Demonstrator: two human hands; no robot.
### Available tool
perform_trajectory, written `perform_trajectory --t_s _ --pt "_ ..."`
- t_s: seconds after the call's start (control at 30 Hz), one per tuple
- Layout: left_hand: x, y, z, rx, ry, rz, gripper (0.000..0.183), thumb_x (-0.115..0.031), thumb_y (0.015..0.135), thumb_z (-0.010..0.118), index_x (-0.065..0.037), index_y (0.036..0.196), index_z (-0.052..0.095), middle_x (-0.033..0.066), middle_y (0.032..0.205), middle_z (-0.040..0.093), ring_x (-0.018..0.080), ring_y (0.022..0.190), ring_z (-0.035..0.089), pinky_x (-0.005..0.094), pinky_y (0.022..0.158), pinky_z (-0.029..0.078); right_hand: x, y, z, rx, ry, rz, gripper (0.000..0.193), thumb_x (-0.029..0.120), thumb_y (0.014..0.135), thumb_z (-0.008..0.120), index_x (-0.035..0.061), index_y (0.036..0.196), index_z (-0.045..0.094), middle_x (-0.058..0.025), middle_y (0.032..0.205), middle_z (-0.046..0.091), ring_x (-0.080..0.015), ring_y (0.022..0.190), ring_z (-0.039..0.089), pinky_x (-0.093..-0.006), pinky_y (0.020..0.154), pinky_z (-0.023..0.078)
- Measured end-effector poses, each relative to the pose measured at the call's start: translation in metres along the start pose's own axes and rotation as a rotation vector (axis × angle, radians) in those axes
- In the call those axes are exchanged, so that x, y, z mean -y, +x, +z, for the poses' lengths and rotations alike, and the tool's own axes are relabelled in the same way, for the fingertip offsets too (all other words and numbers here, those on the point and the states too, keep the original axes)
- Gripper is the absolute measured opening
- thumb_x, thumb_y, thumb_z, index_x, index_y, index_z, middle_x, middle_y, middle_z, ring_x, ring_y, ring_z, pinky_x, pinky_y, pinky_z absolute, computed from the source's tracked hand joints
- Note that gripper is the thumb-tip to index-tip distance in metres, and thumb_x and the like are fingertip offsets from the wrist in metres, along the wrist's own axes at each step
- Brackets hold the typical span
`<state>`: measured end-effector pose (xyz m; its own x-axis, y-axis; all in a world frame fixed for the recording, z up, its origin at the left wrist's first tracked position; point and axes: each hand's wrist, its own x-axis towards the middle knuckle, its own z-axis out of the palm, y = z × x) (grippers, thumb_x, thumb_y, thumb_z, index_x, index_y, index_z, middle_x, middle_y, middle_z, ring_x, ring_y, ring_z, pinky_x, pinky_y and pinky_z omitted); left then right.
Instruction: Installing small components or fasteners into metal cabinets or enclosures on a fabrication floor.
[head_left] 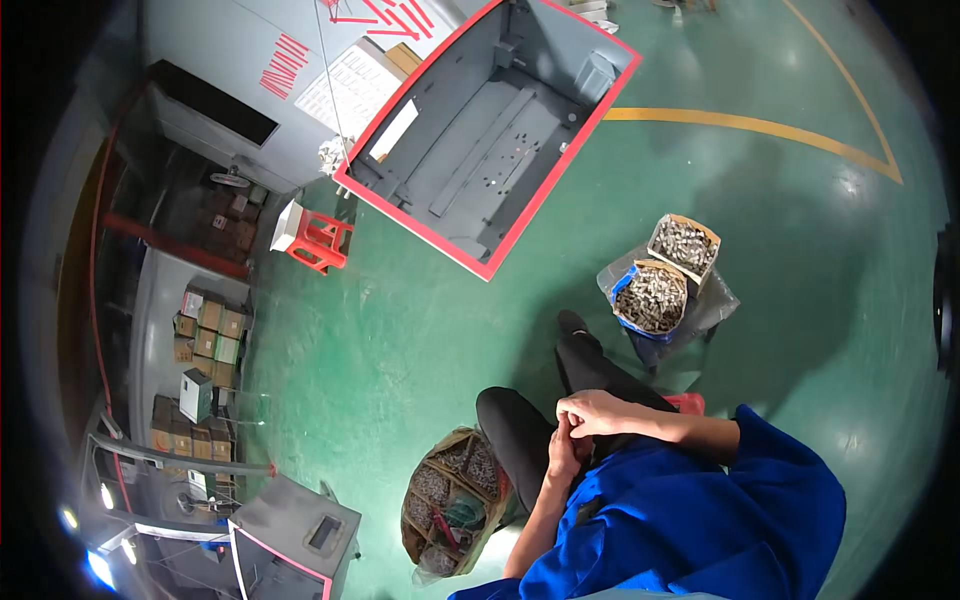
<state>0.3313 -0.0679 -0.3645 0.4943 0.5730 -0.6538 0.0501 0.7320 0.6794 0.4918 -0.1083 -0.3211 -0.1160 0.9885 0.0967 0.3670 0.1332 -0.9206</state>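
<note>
Over my lap, both hands meet. My right hand (592,412) is bent with its fingers curled, pressing against the fingertips of my left hand (565,455). Fingers of both hands are closed, and anything pinched between them is too small or hidden to name. Beside my left leg stands a divided box (408,530) with small metal parts sorted in its compartments. Ahead and to the right, two open containers sit close together: a white-sided box (712,262) and a blue-wrapped one (622,318), each filled with small metallic pieces.
A large grey cabinet shell with red edging (520,240) lies open ahead. Left of it is a red stool (325,243). Cardboard boxes (210,330) are stacked along the left side, and a grey cabinet (300,510) stands at lower left. Yellow lines (720,117) mark the green floor.
</note>
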Motion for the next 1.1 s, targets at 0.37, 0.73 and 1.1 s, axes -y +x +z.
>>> perform_trajectory --t_s 0.37,0.73,1.1 --pt "0.012 0.003 -0.032 0.06 -0.337 0.037 0.043 -0.046 0.096 0.033 -0.012 0.115 0.051 0.0058 0.095 0.06 0.0195 0.08 0.059 0.0318 0.063 0.049 -0.014 0.038 0.063 0.037 -0.485 -0.27 0.01 0.017 0.064 0.062 0.008 0.063 0.059 -0.0063 0.072 0.058 -0.0245 0.076 0.057 -0.0384 0.066 0.047" --pt "0.02 0.046 -0.052 0.138 -0.442 -0.157 0.032 -0.036 0.095 0.035 -0.013 0.084 0.053 0.0003 0.065 0.054 0.0128 0.048 0.046 0.0244 0.043 0.033 -0.05 0.054 0.042 0.133 -0.16 -0.052 0.009 0.012 0.067 0.065 0.0045 0.069 0.061 -0.0099 0.075 0.061 -0.0285 0.078 0.06 -0.041 0.071 0.048" --pt "0.013 0.059 -0.045 0.09 -0.423 -0.198 0.037 -0.038 0.097 0.036 -0.012 0.081 0.055 0.0018 0.059 0.054 0.0119 0.043 0.047 0.0228 0.039 0.033 -0.064 0.052 0.039 0.019 -0.162 -0.014 0.01 0.017 0.08 0.06 0.0069 0.081 0.059 -0.0062 0.081 0.06 -0.0255 0.084 0.059 -0.0358 0.075 0.049"
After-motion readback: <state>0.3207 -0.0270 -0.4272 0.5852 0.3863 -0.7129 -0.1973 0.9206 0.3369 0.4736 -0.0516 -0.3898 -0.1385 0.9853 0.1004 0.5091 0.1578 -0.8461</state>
